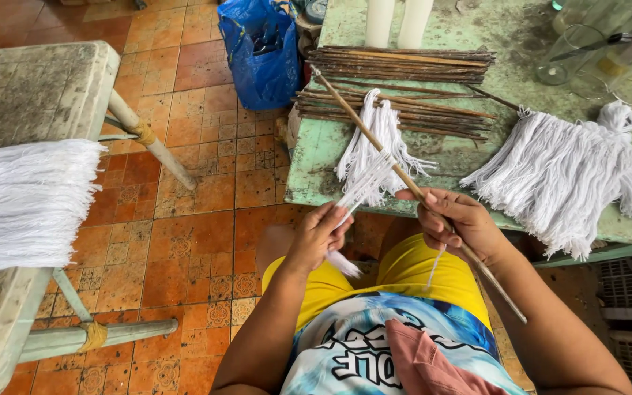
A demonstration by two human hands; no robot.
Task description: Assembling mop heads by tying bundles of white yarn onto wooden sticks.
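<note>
The right hand (456,219) is closed around a long thin wooden stick (404,175), which slants from the person's lap up and away over the edge of the green tabletop (316,157). The left hand (320,232) pinches a small bundle of white yarn strands (363,186) between thumb and fingers; the strands run up from the fingers to the stick and meet it near its middle, and a short tuft of the same yarn hangs below the hand. Both hands hover above the person's yellow shorts (404,271), just in front of the tabletop edge.

On the tabletop, beyond the stick, lies a loose hank of white yarn (382,135). Behind it rest two piles of similar brown sticks (404,66), laid side by side. To the right lies a finished white fringe (557,179) hanging from a stick, its strands spread toward the edge. A blue plastic bag (261,51) stands on the tiled floor (184,219) beside the tabletop. At the left, a thick sheaf of white yarn (23,201) drapes over a worn grey bench (31,91).
</note>
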